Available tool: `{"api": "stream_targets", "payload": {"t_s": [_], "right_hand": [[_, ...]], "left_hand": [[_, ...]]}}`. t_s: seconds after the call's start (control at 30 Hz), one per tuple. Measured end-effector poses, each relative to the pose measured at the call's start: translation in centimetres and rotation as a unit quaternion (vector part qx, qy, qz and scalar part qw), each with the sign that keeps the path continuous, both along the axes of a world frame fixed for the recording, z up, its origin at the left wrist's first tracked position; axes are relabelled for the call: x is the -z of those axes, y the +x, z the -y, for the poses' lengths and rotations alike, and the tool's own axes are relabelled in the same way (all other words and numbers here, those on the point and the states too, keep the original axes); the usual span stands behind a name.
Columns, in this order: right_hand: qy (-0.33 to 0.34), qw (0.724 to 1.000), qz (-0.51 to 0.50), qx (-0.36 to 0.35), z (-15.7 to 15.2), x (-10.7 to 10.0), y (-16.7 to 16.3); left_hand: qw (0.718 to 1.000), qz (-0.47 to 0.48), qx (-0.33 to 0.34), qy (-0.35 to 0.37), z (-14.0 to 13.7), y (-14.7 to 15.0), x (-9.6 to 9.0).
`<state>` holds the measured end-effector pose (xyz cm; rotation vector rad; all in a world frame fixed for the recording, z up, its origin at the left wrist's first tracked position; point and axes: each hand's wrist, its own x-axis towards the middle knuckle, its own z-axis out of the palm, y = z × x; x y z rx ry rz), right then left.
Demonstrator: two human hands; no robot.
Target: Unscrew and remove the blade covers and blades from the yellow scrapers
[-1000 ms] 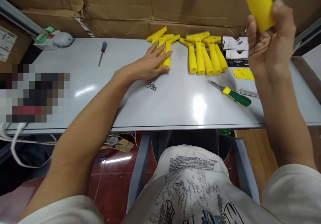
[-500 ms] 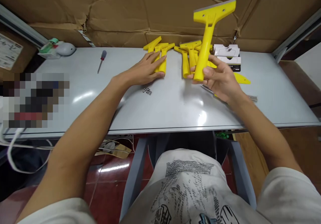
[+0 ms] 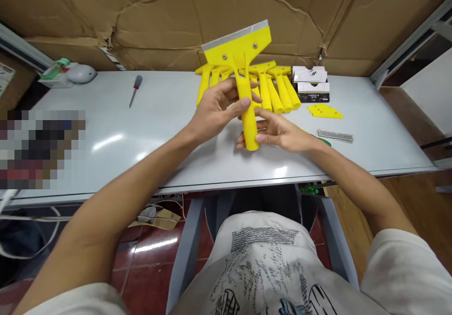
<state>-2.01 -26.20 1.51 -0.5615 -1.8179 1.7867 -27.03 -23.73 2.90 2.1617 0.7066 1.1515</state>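
A yellow scraper (image 3: 251,122) is held up over the table, its wide head tilted and a grey blade edge along the top. Two screws show in the head. My left hand (image 3: 213,110) is closed round the upper handle, thumb in front. Lower down, my right hand (image 3: 280,133) grips the bottom end of the same handle between thumb and fingers. Behind both hands, several more yellow scrapers (image 3: 266,91) lie side by side along the back, partly covered by the held one. The small screws seen earlier are hidden now, apparently behind my left arm.
Black-and-white boxes (image 3: 313,93) stand at the back right, with yellow plates (image 3: 325,111) and a flat metallic strip (image 3: 335,136) before them. A screwdriver (image 3: 135,90) lies at left, near a rounded white object (image 3: 81,73). Cardboard (image 3: 158,23) backs the table (image 3: 169,112).
My right hand has brought the scraper left and down to the middle. My left hand has left the row of scrapers and closed on the held one's handle.
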Motion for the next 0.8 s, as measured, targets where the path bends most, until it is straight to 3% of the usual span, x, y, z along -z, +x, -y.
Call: {"api": "stream_targets", "payload": {"t_s": [0.1,0.17,0.23,0.3,0.4,0.47,0.57,0.7,0.8], "right_hand": [[0.154,0.981,0.121,0.002,0.5,-2.3,1.2],[0.281,0.926,0.248,0.039,0.7,-4.8,3.4],[0.349,0.863,0.342,0.129,0.5,-6.9,6.3],[0.356,0.808,0.447,0.143,0.0,-7.9,8.9],[0.284,0.768,0.570,0.069,-0.8,-7.5,11.1],[0.268,0.760,0.590,0.035,-1.1,-7.1,11.8],[0.317,0.796,0.510,0.073,-1.3,-7.5,12.8],[0.351,0.858,0.288,0.242,-1.1,-8.6,13.4],[0.333,0.841,0.129,0.406,-0.6,-8.9,12.3]], "left_hand": [[0.998,0.068,0.007,0.014,0.3,0.1,0.2],[0.996,0.086,0.009,0.029,0.0,-0.7,-0.3],[0.997,0.059,-0.010,0.040,-0.2,-1.5,-1.0],[0.996,0.009,-0.053,0.075,-0.2,-2.0,-1.6],[0.973,-0.091,-0.085,0.196,0.2,-2.3,-1.9],[0.951,-0.175,-0.067,0.247,0.5,-2.3,-1.7],[0.926,-0.282,-0.046,0.247,0.8,-2.3,-1.0],[0.905,-0.346,-0.039,0.243,0.9,-2.3,-0.4],[0.905,-0.354,-0.041,0.233,0.9,-2.1,-0.2]]}}
